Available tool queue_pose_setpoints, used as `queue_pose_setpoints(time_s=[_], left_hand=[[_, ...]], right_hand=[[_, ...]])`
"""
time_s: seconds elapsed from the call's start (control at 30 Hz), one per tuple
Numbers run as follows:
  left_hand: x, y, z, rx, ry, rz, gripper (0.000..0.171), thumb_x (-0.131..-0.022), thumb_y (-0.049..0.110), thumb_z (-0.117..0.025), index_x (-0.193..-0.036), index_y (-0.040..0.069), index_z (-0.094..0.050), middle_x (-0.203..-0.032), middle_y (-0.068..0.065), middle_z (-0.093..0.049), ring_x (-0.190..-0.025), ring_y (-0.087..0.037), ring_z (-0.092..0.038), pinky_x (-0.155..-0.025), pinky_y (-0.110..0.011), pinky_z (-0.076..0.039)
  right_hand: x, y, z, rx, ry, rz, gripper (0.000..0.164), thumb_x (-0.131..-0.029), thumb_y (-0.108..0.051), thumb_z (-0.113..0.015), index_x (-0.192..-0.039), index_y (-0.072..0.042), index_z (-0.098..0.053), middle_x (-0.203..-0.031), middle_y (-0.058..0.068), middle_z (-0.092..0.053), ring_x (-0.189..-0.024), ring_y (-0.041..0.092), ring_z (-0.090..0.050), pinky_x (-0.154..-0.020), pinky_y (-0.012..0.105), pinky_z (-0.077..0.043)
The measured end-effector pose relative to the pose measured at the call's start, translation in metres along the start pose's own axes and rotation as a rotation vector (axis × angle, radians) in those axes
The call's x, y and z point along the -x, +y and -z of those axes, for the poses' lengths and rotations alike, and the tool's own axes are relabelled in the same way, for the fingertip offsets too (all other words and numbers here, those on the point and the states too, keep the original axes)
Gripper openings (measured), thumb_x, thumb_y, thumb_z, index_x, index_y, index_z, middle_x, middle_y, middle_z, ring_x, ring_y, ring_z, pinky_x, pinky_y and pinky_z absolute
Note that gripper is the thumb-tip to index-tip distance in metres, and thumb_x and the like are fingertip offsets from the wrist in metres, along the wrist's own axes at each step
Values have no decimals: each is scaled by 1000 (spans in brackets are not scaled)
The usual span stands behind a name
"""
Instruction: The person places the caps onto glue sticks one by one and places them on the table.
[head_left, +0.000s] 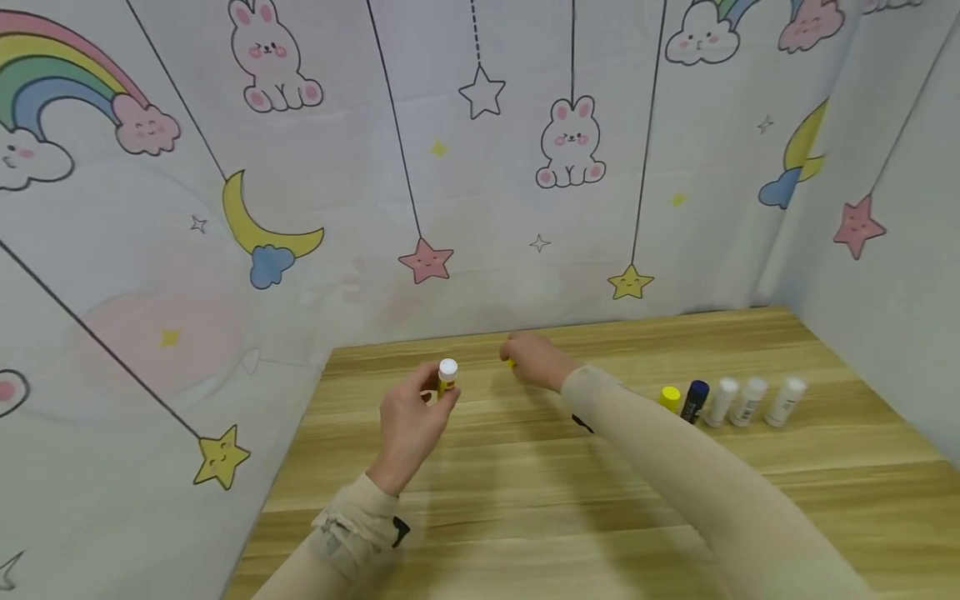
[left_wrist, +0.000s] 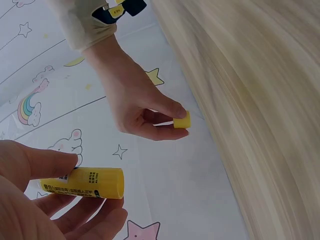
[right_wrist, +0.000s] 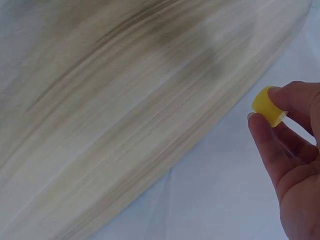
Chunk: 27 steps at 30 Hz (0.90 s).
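My left hand (head_left: 408, 421) grips a yellow glue stick (head_left: 447, 385), held upright with its white top uppermost. In the left wrist view the yellow barrel (left_wrist: 95, 182) lies between thumb and fingers, dark print along its side; its far end is partly hidden by the hand. Farther back and to the right, my right hand (head_left: 538, 360) pinches a small yellow cap (right_wrist: 269, 106) between thumb and fingertips. The cap (left_wrist: 182, 120) is apart from the glue stick, and its pale open end shows in the right wrist view.
On the wooden table (head_left: 525, 508) at the right, partly behind my right forearm, stand a yellow-topped stick (head_left: 670, 397), a dark blue one (head_left: 696, 400) and white ones (head_left: 748, 402) in a row. A patterned cloth wall (head_left: 495, 200) rises along the table's back edge.
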<state>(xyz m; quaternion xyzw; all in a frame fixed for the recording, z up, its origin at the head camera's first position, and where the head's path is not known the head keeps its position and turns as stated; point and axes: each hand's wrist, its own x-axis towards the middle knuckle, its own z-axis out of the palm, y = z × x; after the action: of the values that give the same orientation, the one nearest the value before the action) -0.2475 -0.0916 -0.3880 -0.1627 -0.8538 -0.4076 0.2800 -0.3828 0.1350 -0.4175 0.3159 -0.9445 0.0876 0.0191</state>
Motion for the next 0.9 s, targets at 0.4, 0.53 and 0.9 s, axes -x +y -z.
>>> queue_pose_setpoints(time_s=[0.4, 0.53, 0.9], left_hand=[[-10, -14, -15, -3, -28, 38, 33, -83, 9, -84, -114, 11, -73, -102, -5, -74, -88, -22, -71, -74, -44, -58], [-14, -16, -17, -11, -39, 42, 33, -83, 10, -83, -114, 11, -72, -101, -5, -74, -88, -21, -70, -74, -43, -58], [-22, -23, -25, -18, -55, 52, 30, -84, 13, -83, -112, 11, -73, -101, -5, -74, -87, -22, -70, -68, -40, -57]], right_hand=[[31, 3, 9, 11, 63, 5, 24, -94, -2, -68, -115, -10, -75, -107, 6, -65, -98, 21, -64, -84, 32, -54], [43, 5, 12, 23, 86, 3, 20, -93, -1, -67, -110, -8, -74, -101, 5, -64, -92, 20, -64, -80, 33, -55], [74, 7, 23, 71, 148, -11, 20, -91, 0, -67, -107, -11, -74, -93, 1, -61, -79, 15, -60, -70, 29, -53]])
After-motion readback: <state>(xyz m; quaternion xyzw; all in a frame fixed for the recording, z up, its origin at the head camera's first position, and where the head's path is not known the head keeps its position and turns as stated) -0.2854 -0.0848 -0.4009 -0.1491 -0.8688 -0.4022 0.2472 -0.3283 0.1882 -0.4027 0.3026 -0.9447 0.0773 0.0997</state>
